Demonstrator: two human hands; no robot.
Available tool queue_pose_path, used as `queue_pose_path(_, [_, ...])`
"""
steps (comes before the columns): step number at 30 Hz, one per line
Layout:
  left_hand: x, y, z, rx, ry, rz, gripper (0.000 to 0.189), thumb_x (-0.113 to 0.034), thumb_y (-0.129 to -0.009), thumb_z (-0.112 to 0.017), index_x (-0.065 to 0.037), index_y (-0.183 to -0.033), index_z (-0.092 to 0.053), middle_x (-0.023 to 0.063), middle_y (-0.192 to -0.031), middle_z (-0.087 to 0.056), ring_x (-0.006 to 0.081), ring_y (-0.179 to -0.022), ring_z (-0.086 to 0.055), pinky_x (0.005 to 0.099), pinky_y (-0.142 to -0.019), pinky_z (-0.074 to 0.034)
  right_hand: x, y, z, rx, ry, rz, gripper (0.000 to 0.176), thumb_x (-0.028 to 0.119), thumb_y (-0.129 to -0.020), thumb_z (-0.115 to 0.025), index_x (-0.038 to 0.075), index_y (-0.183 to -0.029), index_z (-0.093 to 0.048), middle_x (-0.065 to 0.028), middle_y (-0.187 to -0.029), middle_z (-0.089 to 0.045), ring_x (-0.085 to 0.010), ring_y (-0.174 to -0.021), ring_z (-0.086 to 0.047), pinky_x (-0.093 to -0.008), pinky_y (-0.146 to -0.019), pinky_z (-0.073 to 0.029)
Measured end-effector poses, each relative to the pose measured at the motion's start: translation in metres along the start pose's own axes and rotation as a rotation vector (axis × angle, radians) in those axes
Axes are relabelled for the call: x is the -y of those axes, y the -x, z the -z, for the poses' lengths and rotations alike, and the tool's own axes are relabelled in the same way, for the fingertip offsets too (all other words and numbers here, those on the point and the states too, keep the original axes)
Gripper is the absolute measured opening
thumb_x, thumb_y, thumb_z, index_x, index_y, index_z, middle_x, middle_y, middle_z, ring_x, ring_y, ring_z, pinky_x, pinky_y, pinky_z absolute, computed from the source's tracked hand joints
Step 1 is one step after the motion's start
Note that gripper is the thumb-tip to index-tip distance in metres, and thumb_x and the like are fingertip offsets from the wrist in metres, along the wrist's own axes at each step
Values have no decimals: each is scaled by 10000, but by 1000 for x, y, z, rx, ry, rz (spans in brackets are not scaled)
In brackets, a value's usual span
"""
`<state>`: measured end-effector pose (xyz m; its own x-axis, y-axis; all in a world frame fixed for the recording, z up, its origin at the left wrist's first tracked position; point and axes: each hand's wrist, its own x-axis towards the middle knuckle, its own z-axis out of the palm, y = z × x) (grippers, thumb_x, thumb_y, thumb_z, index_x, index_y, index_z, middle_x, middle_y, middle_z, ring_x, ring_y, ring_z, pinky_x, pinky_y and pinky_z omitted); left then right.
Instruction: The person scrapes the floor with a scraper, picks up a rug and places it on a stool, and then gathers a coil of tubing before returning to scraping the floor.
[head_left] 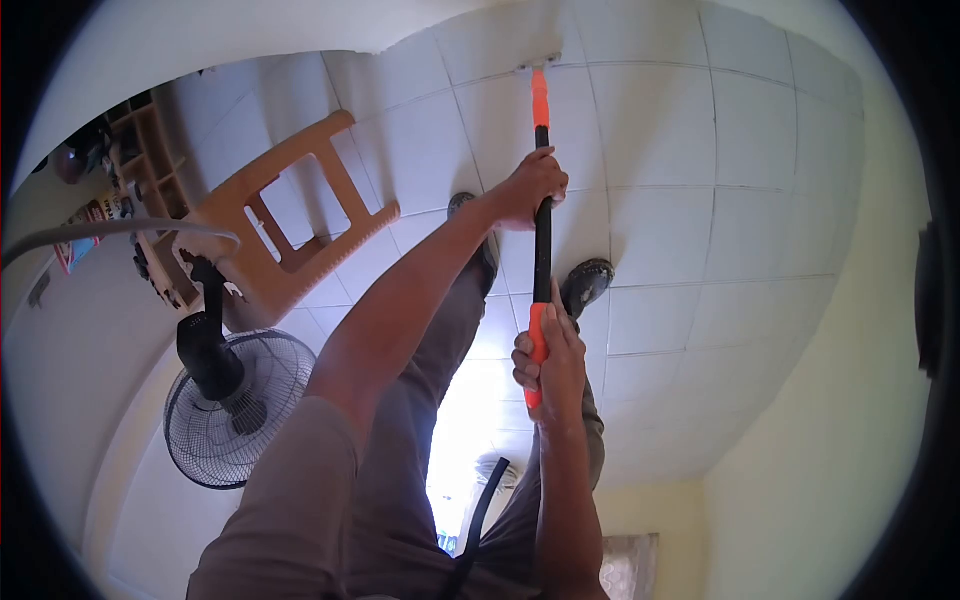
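A long-handled scraper (543, 255) with a black pole and orange ends points away from me over the white tiled floor (660, 230). My left hand (528, 190) is wrapped round the black pole at its upper part. Nearer to my body, my right hand (555, 362) grips the orange handle at the near end. At the far end, the metal head (540, 63) is at the floor tiles close to the wall.
On the left are a tan plastic chair (275, 225), a black fan (240, 405) and a wooden shelf (150, 150). Dark shoes (587, 286) stand on the tiles beside the pole. A pale wall (850, 400) rises at the right.
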<state>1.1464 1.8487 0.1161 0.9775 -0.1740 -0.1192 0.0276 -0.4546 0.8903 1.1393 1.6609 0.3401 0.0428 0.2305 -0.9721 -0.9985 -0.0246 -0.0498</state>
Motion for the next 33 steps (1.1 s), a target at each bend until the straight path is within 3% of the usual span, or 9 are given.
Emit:
queue_pose_path(2, [4, -7, -1, -93, 11, -22, 197, 40, -656, -642, -98, -713, -514, 1, -794, -545, 229, -913, -588, 529, -1240, -236, 8, -14, 4, 27, 50, 50, 536, 288, -1098, -485, 127, -1597, -371, 3, -676, -516, -46, -467, -418, -195, -409, -326])
queue_pose_path(6, [28, -24, 25, -44, -109, -3, 226, 42, -661, -660, -107, -751, -516, 0, -815, -546, 240, -923, -584, 549, -1231, -236, 22, -33, -5, 73, -5, 50, 539, 285, -1098, -483, 127, -1600, -365, 0, -663, -516, -41, -466, -413, -187, -404, -319])
queue_pose_path(9, [15, -5, 1, -113, -46, -53, 239, 35, -677, -661, -121, -783, -515, -4, -833, -549, 244, -928, -581, 555, -1230, -229, 11, -18, 7, 50, 13, 3, 539, 281, -1099, -478, 130, -1603, -360, -1, -662, -519, -39, -461, -410, -190, -393, -310])
queue_pose_path(13, [10, 9, -9, -15, -62, 33, 238, 4, -678, -689, -132, -804, -539, -1, -840, -556, 244, -956, -583, 558, -1217, -248, -2, -15, 13, 38, 70, 30, 538, 282, -1100, -477, 142, -1606, -358, -2, -658, -519, -35, -454, -397, -197, -381, -294])
queue_pose_path(14, [25, 3, -9, -142, -92, -59, 241, -7, -667, -698, -134, -802, -544, 1, -845, -554, 243, -962, -588, 558, -1214, -252, 2, -25, 14, 52, 77, 32, 545, 296, -1098, -491, 152, -1607, -358, -10, -667, -525, -33, -460, -404, -193, -386, -295])
queue_pose_path(20, [44, -18, 41, 67, -190, 35, 236, -8, -658, -699, -139, -787, -551, 5, -837, -553, 222, -983, -589, 566, -1222, -246, 16, -48, -3, 133, -14, 36, 550, 292, -1097, -496, 156, -1610, -352, -17, -684, -528, -39, -465, -413, -197, -397, -305])
queue_pose_path(25, [25, 9, -1, 12, -137, -1, 257, -32, -673, -709, -130, -814, -519, -7, -838, -542, 254, -933, -572, 557, -1199, -265, -7, -28, 12, 105, 52, 15, 564, 346, -1108, -467, 150, -1616, -321, 12, -689, -503, -20, -469, -370, -166, -390, -285])
queue_pose_path(28, [43, -10, 22, -75, -107, -51, 241, -40, -685, -698, -134, -806, -512, -2, -823, -536, 257, -927, -573, 563, -1192, -268, 15, -44, 0, 143, -45, 28, 549, 308, -1104, -476, 155, -1613, -340, -4, -668, -493, -35, -464, -385, -187, -397, -297])
queue_pose_path(33, [24, -14, 44, 16, -97, 2, 251, 20, -675, -683, -112, -769, -491, -11, -783, -520, 228, -905, -571, 545, -1202, -278, 16, -26, -19, 150, -85, 27, 566, 315, -1101, -483, 163, -1621, -322, -10, -674, -490, -54, -480, -401, -192, -401, -309])
